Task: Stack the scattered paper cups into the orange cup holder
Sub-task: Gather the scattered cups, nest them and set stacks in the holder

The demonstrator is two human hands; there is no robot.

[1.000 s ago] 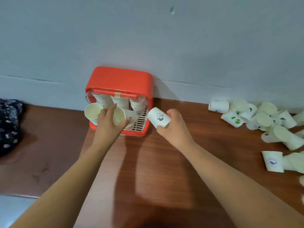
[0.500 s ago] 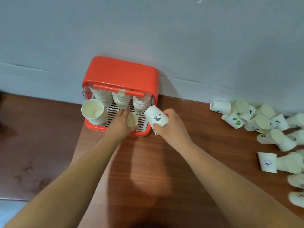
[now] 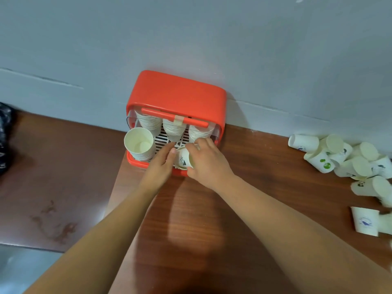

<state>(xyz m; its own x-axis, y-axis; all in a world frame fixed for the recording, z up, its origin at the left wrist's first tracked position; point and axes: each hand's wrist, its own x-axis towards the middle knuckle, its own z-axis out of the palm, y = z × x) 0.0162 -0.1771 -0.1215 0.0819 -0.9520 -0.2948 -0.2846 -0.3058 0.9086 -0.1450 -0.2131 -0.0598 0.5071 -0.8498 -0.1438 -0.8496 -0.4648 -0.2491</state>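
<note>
The orange cup holder [image 3: 176, 96] stands against the wall, open at the front. Three stacks of white cups hang at its back, and another cup stack [image 3: 139, 143] stands at the front left on the white grate. A printed paper cup [image 3: 183, 159] is tilted over the front middle of the grate. My right hand [image 3: 209, 164] grips it from the right. My left hand [image 3: 159, 166] is at its left side, thumb and fingertips against it. Whatever is under the cup is hidden by my hands. Several scattered paper cups [image 3: 339, 160] lie at the far right.
The brown wooden table [image 3: 191, 219] runs under both arms. One printed cup [image 3: 364, 222] lies apart near the right edge. A dark object [image 3: 4, 136] sits at the far left on a darker, stained surface. The grey wall is directly behind the holder.
My right hand brought its printed cup left and down to the holder's front middle, where my left hand was with its cup. The two hands now meet there. The view shifted down.
</note>
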